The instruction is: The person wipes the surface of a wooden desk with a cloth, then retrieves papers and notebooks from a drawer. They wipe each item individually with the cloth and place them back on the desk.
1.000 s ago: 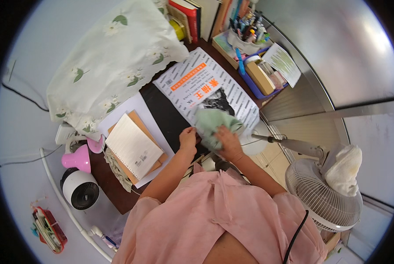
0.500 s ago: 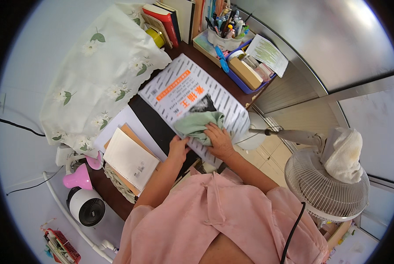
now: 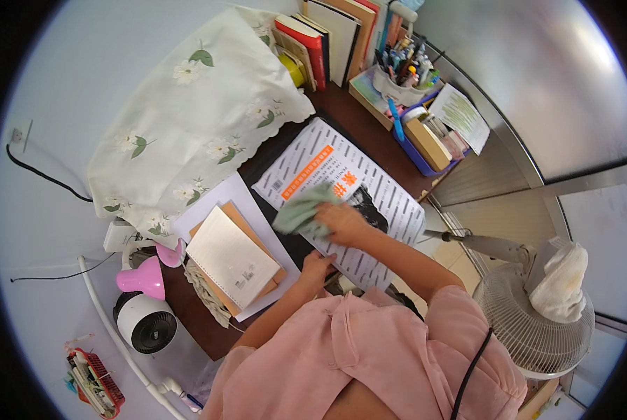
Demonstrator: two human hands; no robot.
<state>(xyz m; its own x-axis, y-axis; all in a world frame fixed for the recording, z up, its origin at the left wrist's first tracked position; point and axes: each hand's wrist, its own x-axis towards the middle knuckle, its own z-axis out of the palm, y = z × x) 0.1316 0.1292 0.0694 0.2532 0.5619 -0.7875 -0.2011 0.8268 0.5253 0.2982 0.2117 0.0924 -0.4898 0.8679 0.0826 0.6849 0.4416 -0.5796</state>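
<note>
My right hand (image 3: pixel 343 222) presses a crumpled pale green cloth (image 3: pixel 301 210) onto a large printed paper sheet (image 3: pixel 341 199) with an orange band, spread over a dark desk (image 3: pixel 348 115). My left hand (image 3: pixel 318 267) rests flat on the near edge of that sheet, fingers together, holding it down. To the left lies a stack of notebooks (image 3: pixel 231 259) on white paper. Both arms wear pink sleeves.
A flowered white cloth (image 3: pixel 194 112) covers something at the back left. Upright books (image 3: pixel 327 35), a pen cup (image 3: pixel 397 77) and a blue tray (image 3: pixel 432 143) line the back. A small white fan (image 3: pixel 144 323) and pink lamp (image 3: pixel 142 276) sit left; a standing fan (image 3: pixel 534 322) right.
My right hand has slid the green cloth leftward across the printed sheet. My left hand has stayed at the sheet's near edge. The view has tilted slightly.
</note>
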